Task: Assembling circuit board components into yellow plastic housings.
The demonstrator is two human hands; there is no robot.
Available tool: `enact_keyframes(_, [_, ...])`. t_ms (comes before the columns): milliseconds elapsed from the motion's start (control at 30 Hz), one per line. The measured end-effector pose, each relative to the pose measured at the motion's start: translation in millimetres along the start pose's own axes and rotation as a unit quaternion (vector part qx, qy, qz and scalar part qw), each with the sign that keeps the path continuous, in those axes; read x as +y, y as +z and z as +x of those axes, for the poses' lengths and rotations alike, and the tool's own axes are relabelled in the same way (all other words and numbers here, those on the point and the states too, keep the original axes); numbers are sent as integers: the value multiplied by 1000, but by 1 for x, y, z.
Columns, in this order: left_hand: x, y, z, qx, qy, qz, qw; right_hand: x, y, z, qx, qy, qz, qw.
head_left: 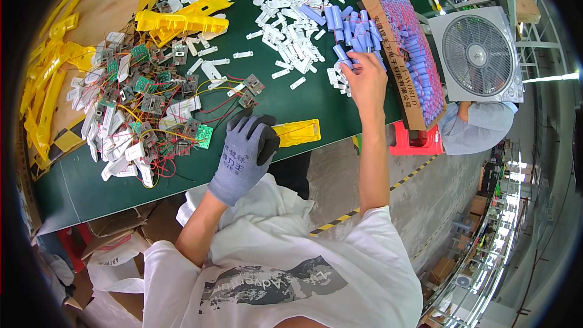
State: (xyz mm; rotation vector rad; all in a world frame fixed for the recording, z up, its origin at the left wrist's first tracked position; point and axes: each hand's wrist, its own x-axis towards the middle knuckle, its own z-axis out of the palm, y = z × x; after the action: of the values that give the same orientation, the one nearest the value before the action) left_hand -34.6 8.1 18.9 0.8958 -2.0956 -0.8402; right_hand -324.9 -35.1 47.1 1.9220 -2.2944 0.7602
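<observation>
Head view, looking down over a green table (340,115).

Left hand (246,155), in grey glove with black fingertips, at the near table edge, fingers curled down loosely onto a yellow plastic piece (297,132) lying flat beside it. Grip on the piece: cannot tell; the glove covers one end.

Right hand (364,76), bare, stretched far across the table, fingers bent over a loose heap of blue battery cells (349,27). Fingertips touching one cell at the heap's near edge; closed around it or only resting on it, cannot tell.

Cardboard box (388,36) just beside the heap, tilted, packed with rows of more blue cells.

White plastic clips (285,12) scattered across the middle of the table, reaching up to the heap.

Tangle of small circuit boards (152,103) with red and yellow wires, left of the gloved hand, mixed with white parts.

Yellow housings (182,18) stacked at the far left.

White square fan (480,54) past the box, right side. Another person's sleeve (480,130) below the fan.
</observation>
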Motion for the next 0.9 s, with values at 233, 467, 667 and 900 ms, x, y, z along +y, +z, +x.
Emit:
enact_keyframes(233, [0, 0, 3, 7, 13, -5, 1000, -28, -12, -44, -56, 115, 419, 899])
enact_keyframes(467, [1, 2, 2, 24, -1, 11, 1000, -47, -2, -94, -151, -45, 452, 878])
enact_keyframes(667, [-1, -1, -1, 4, 8, 20, 1000, -62, -21, -92, -127, -140, 278, 942])
enact_keyframes(900, [2, 0, 0, 6, 13, 28, 999, -54, -18, -96, -123, -199, 226, 946])
